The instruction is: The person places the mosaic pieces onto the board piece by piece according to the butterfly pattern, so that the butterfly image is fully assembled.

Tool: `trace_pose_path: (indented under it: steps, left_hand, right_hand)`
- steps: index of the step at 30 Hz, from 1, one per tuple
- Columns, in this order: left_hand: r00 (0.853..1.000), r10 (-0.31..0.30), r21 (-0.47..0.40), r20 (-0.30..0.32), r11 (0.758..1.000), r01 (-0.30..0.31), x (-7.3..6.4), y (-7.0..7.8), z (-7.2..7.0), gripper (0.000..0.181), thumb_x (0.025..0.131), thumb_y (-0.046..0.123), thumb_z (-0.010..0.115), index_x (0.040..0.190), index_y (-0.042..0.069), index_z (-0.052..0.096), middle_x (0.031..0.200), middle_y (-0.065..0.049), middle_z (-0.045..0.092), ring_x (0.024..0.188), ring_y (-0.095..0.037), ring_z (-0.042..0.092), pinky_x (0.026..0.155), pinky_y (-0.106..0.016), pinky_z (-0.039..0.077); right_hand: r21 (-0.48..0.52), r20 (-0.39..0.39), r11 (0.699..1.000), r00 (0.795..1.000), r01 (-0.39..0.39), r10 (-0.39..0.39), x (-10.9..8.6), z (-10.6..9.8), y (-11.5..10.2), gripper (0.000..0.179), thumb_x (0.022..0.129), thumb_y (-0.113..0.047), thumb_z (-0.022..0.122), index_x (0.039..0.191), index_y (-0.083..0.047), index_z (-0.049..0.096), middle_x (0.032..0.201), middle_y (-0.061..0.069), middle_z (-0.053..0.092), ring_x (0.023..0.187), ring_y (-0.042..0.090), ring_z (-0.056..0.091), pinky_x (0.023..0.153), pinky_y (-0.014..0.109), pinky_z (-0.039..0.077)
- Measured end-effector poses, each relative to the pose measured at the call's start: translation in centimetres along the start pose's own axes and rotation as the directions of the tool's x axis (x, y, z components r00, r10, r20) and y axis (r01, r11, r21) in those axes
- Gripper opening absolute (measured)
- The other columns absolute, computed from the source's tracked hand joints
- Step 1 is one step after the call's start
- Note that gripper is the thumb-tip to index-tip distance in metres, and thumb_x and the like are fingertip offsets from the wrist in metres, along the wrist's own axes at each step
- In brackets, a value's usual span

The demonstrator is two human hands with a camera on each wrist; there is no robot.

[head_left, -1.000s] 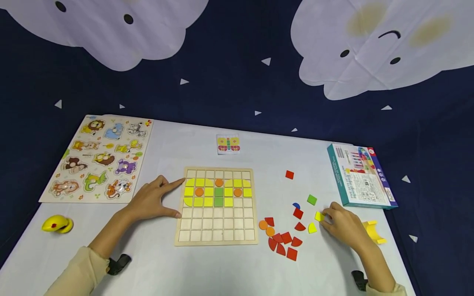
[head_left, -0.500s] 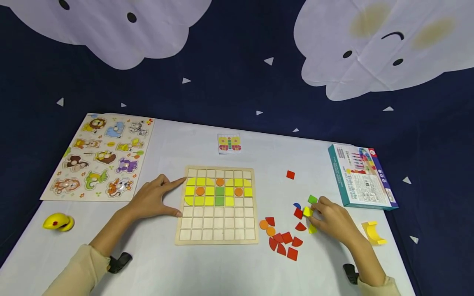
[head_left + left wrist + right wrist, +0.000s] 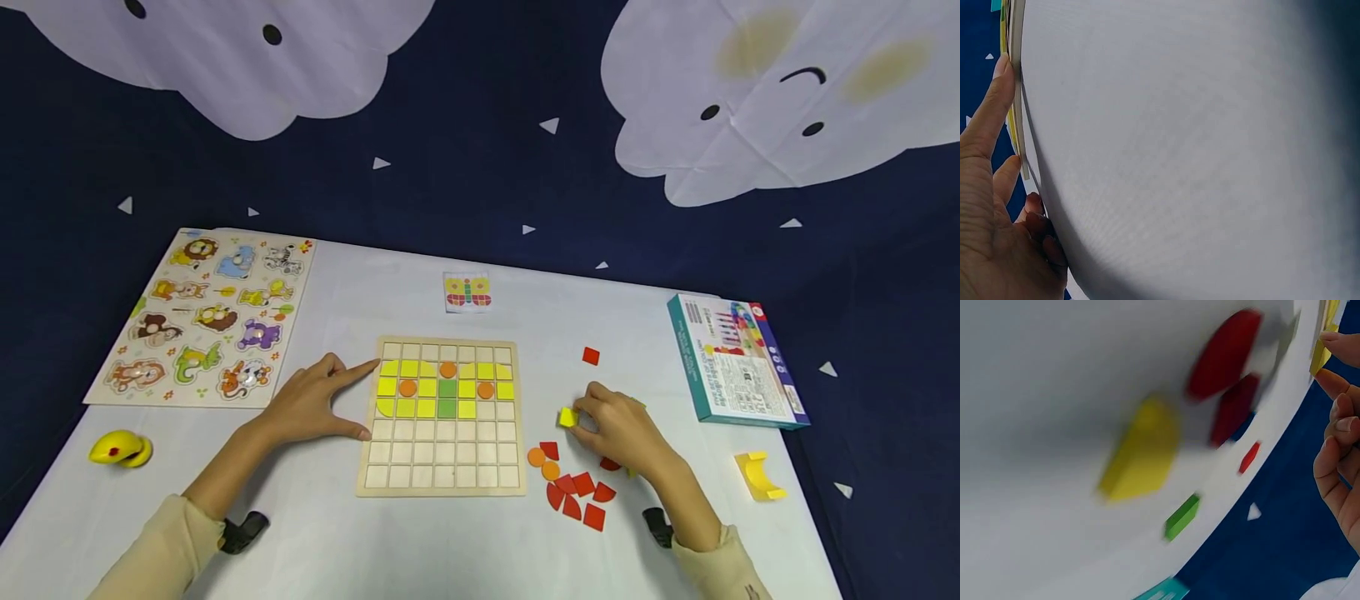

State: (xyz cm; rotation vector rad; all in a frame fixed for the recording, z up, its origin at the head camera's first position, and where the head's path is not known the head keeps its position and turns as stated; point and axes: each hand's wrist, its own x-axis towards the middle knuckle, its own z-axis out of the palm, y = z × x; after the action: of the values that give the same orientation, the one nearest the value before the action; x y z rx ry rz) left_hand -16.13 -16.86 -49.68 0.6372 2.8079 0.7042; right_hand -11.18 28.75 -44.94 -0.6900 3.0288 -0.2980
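Note:
A wooden grid board (image 3: 442, 490) lies mid-table, its second to fourth rows partly filled with yellow, orange and green tiles. My left hand (image 3: 311, 404) rests at the board's left edge, index finger and thumb spread against the frame; the left wrist view shows both fingertips at that edge. Between thumb and index finger, my right hand (image 3: 618, 429) pinches a yellow square tile (image 3: 567, 417), held just right of the board. In the right wrist view, the pinched tile shows at the upper right. Below that hand lie loose red quarter-round and square tiles (image 3: 583, 483) and orange discs (image 3: 536, 457).
A butterfly pattern card (image 3: 467, 292) lies behind the board. To the left are an animal puzzle (image 3: 202, 317) and a yellow toy (image 3: 120, 448). At the right stand a teal-edged box (image 3: 738, 362) and a yellow curved piece (image 3: 759, 477). A red square (image 3: 591, 356) lies apart.
My right hand has picked up the yellow tile and carried it left toward the board, now covering the green and blue pieces partly. The left hand has stayed at the board's edge.

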Motion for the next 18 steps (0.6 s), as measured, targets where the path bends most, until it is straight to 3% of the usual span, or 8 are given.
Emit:
trace_pose_path:
  steps: [18]
  left_hand:
    - [1.000, 0.016, -0.001, -0.010, 1.000, -0.016, 0.0, -0.1, 0.1, 0.111, 0.054, 0.073, 0.082, 0.148, 0.026, 0.048, 0.094, 0.001, 0.042, 0.075, -0.013, 0.035, 0.069, -0.030, 0.029]
  right_hand:
    - [0.020, 0.045, 0.976, 0.975, 0.216, -0.216, 5.5, 1.1, -5.7, 0.022, 0.081, -0.023, 0.080, 0.096, -0.007, 0.075, 0.082, -0.003, 0.054, 0.065, 0.009, 0.043, 0.066, 0.025, 0.042]
